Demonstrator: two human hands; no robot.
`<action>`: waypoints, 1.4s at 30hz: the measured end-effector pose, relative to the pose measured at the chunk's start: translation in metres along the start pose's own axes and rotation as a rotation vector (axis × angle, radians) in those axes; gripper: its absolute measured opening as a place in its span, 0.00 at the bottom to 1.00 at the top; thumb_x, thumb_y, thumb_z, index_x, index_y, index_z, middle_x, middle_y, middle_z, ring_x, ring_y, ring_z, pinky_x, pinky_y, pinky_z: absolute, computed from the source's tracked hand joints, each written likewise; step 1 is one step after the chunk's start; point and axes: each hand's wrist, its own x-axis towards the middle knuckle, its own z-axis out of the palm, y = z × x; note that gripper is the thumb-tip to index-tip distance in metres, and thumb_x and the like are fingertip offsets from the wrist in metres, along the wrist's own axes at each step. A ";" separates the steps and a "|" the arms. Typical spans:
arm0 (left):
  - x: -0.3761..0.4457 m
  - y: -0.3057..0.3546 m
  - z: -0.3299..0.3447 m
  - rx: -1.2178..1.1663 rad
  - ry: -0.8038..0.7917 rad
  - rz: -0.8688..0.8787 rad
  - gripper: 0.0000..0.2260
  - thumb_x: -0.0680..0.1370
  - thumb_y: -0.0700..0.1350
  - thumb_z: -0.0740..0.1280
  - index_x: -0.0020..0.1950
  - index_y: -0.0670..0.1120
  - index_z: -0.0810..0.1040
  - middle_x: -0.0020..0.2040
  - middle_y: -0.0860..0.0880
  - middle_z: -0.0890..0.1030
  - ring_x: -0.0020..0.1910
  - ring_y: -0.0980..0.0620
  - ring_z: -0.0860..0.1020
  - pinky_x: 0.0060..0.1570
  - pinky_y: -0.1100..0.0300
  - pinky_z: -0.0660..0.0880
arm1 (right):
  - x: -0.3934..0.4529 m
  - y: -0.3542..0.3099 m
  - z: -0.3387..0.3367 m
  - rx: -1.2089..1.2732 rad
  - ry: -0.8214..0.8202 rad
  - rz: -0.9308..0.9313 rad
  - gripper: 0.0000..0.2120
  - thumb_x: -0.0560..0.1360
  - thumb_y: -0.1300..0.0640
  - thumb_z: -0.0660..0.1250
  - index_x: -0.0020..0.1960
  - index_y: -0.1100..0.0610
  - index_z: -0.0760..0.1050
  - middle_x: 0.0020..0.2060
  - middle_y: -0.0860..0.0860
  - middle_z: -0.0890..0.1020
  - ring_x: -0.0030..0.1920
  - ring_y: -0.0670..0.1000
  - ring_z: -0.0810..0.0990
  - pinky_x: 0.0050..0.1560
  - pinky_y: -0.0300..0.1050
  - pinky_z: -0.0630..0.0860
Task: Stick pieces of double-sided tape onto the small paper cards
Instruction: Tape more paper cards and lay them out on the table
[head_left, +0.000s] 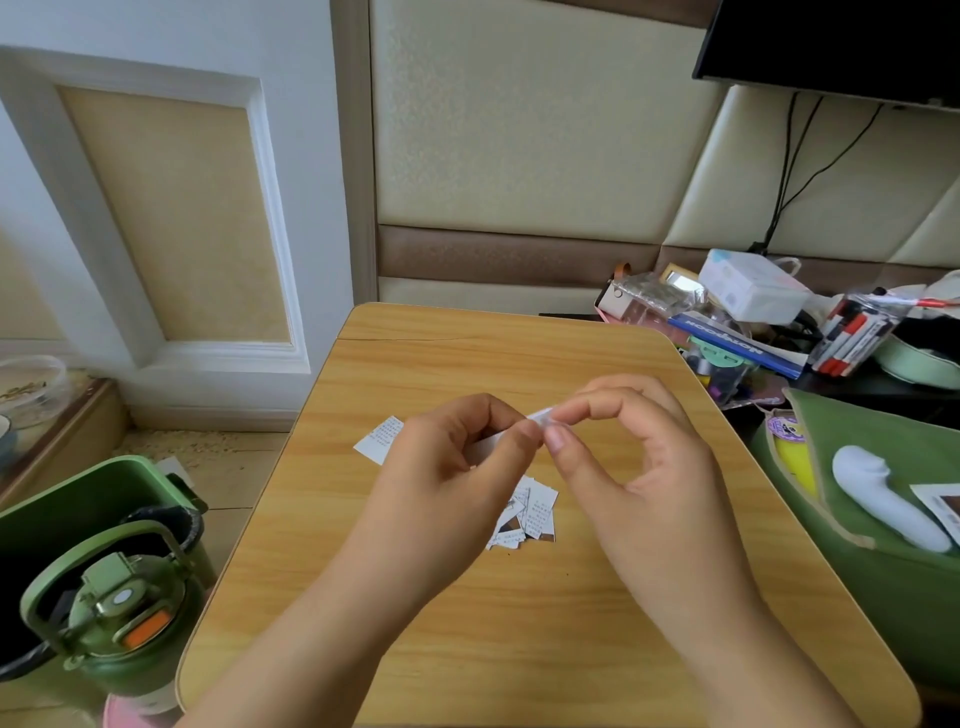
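Both my hands are raised above the middle of the wooden table (519, 613). My left hand (447, 467) and my right hand (634, 467) meet at their fingertips and pinch a small white piece of tape (540, 415) between thumbs and forefingers. A small white paper (488, 444) shows under my left fingers. One printed paper card (379, 439) lies on the table left of my left hand. A pile of several small printed cards (530, 514) lies on the table below my hands.
A green bin (78, 514) and a green bottle (119, 618) stand off the table's left edge. A green pouch (883, 519) with a white object lies at the right. Pens, a box and books clutter the back right.
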 end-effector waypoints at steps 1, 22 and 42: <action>-0.001 0.002 0.001 0.016 0.007 0.012 0.10 0.76 0.45 0.66 0.37 0.42 0.77 0.27 0.49 0.66 0.23 0.58 0.61 0.22 0.72 0.60 | -0.002 -0.002 0.002 -0.024 0.045 0.004 0.02 0.71 0.56 0.69 0.42 0.49 0.78 0.45 0.43 0.76 0.52 0.45 0.77 0.54 0.32 0.69; 0.000 0.017 0.000 0.108 0.092 0.123 0.09 0.69 0.41 0.67 0.30 0.39 0.74 0.21 0.57 0.65 0.20 0.59 0.63 0.21 0.71 0.59 | 0.005 -0.019 -0.008 -0.164 -0.012 -0.115 0.02 0.70 0.51 0.68 0.40 0.47 0.79 0.42 0.39 0.75 0.50 0.45 0.76 0.54 0.39 0.69; 0.013 -0.029 -0.007 -0.729 -0.074 -0.454 0.10 0.68 0.43 0.73 0.37 0.43 0.72 0.27 0.51 0.68 0.28 0.54 0.68 0.39 0.59 0.62 | -0.016 0.002 -0.011 0.690 -0.199 0.336 0.12 0.63 0.56 0.68 0.46 0.48 0.83 0.51 0.43 0.79 0.52 0.41 0.76 0.51 0.34 0.70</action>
